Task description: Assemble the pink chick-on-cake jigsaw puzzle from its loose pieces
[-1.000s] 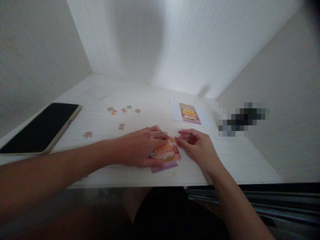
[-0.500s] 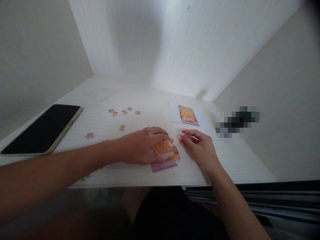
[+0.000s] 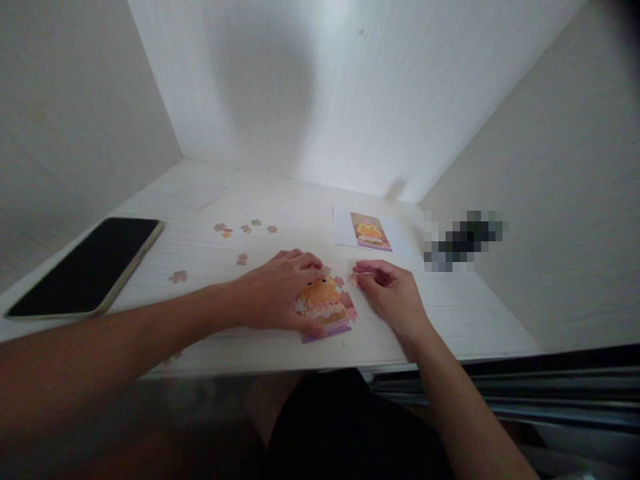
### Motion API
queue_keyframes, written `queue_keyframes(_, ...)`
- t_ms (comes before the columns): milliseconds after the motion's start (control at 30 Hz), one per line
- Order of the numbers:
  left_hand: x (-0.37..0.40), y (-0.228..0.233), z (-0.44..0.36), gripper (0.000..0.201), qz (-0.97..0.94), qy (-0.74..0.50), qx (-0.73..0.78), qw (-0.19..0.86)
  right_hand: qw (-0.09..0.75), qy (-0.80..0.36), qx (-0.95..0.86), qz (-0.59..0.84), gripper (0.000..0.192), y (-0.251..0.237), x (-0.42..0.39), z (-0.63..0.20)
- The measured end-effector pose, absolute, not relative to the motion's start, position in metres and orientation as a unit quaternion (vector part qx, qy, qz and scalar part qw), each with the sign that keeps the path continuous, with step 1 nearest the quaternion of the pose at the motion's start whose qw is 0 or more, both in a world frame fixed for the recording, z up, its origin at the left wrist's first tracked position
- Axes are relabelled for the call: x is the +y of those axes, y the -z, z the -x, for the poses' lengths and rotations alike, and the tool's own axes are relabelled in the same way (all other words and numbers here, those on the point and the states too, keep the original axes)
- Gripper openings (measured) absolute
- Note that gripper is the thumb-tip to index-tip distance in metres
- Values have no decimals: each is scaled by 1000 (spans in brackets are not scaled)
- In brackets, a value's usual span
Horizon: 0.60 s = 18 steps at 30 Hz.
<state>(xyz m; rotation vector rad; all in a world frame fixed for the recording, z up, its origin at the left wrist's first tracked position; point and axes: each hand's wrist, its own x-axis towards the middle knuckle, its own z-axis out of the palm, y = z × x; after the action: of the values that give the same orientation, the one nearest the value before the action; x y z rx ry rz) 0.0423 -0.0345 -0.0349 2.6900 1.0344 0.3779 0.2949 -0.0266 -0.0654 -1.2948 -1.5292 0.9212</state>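
My left grip [image 3: 273,290] spread over the puzzle [image 3: 326,308] by the tabletop's [image 3: 450,320] front edge, my right grip [image 3: 390,291] pinching a small piece [image 3: 353,279], printed card [image 3: 371,231] toward the back edge

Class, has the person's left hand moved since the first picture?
Yes: the left hand has shifted slightly left, judged against the printed card.

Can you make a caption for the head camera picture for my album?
Left hand on a partly joined puzzle, right hand pinching a loose piece beside it.
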Motion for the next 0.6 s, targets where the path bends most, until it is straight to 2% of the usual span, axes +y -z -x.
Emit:
queue_keyframes(167, -34, 36, -40, 83, -934, -113, 321, 113, 432, -361, -640, 523, 26, 67, -28, -301)
queue_keyframes(333, -34, 34, -40, 79, -936, -109, 314, 112, 376, -336, -678, 535, 28, 59, -37, -310)
queue_keyframes(467, -34, 35, -42, 59, -932, -121, 316, 133, 307, -280, -717, 560, 27, 47, -47, -313)
queue_keyframes(600, -35, 34, -42, 53, -931, -149, 308, 127, 278, -259, -733, 565, 27, 39, -53, -313)
